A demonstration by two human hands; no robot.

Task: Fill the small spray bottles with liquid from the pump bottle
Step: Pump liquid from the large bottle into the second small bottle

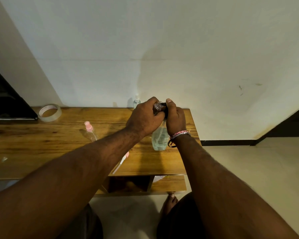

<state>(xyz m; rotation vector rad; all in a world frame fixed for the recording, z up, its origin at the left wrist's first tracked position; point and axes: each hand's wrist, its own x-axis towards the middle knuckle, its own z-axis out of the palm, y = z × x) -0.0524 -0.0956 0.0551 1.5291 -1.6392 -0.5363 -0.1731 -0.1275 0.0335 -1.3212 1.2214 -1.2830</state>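
The pump bottle (160, 138) stands upright on the table (59, 142); the right hand (175, 118) grips its black pump, the left hand (145, 116) holds a small clear bottle (157, 106) tilted at the spout. No label is legible.

Plain off-white wall (162, 49) behind, scuffed and stained at right. Wooden table (41, 144) set against it, open shelf (167, 184) beneath. Pale tiled floor (248, 169), dark skirting (228, 142) along wall base. Dim, warm light.
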